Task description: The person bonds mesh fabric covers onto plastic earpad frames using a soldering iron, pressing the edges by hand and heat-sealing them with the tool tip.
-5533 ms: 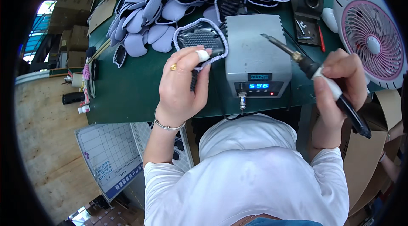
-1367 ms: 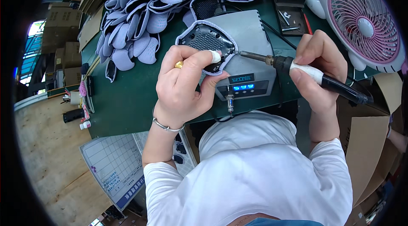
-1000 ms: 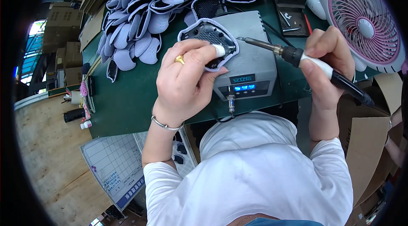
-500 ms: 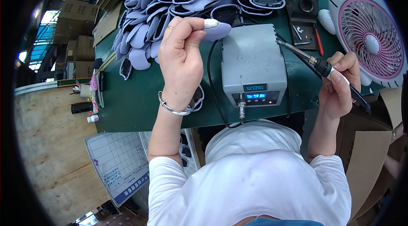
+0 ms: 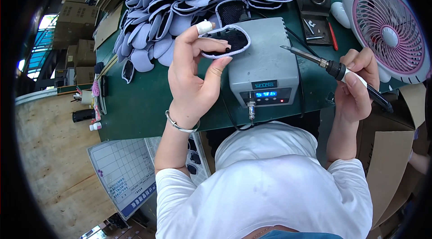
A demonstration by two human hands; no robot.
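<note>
My left hand (image 5: 192, 79), one fingertip wrapped in white tape, is closed on an oval cover (image 5: 239, 41) with grey-lavender fabric edging. The cover's black inner side faces up, and my fingers rest on it. A soldering iron (image 5: 335, 69) is gripped in my right hand (image 5: 357, 86), its bare metal tip pointing left. That tip is apart from the cover, above the right side of a grey soldering station (image 5: 261, 52) with a lit blue display. Beyond my left hand lies a large heap of similar covers (image 5: 150, 18).
A black iron stand (image 5: 313, 0) and a red-handled tool (image 5: 333, 36) lie at the far right, beside a white and pink fan (image 5: 389, 36). Cables run around the station. An open cardboard box (image 5: 391, 167) is at my right; a gridded whiteboard (image 5: 121, 171) is at lower left.
My left hand has turned the cover from its fabric side to its black inner side and opened the fingers around it. The soldering iron's tip has shifted slightly left and lower.
</note>
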